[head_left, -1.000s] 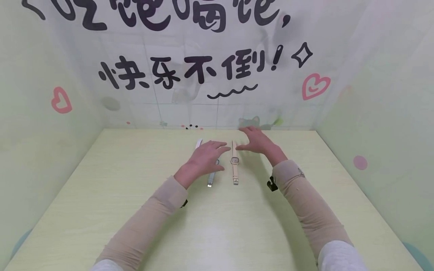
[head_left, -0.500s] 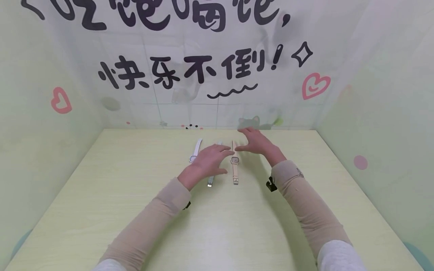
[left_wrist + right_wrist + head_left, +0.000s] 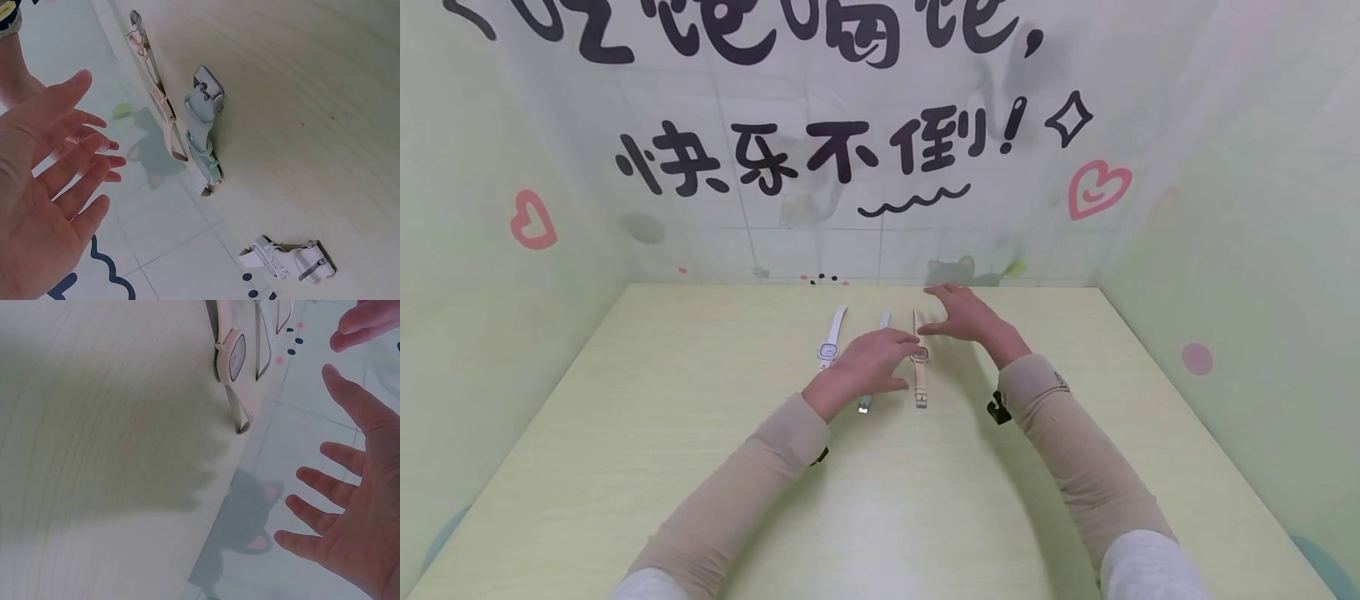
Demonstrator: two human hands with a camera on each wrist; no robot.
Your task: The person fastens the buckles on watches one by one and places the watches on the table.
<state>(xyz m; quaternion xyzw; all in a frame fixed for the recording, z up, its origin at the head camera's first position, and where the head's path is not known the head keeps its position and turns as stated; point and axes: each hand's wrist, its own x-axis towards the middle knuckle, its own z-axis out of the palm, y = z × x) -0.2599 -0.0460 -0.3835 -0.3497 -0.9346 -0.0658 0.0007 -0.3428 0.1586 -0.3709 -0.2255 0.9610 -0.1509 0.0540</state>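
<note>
Three wristwatches lie on the table, straps stretched out: a white one (image 3: 829,351) on the left, a light blue-green one (image 3: 866,403) in the middle and a pink one (image 3: 921,382) on the right. My left hand (image 3: 868,362) hovers above the middle watch and hides its dial in the head view; its fingers are spread and hold nothing. Above the far end of the pink watch, my right hand (image 3: 966,317) is held with its fingers apart and nothing in them. The left wrist view shows the blue-green watch (image 3: 201,125) beside the left palm (image 3: 44,231).
The pale wooden table (image 3: 880,500) meets a back wall (image 3: 760,250) printed with large dark characters and pink hearts. Side walls stand to the left and right. A black item (image 3: 998,408) hangs under the right cuff.
My left hand has shifted right and slightly toward the near edge, uncovering the white watch's dial. My right hand has barely moved, and the watches lie where they were.
</note>
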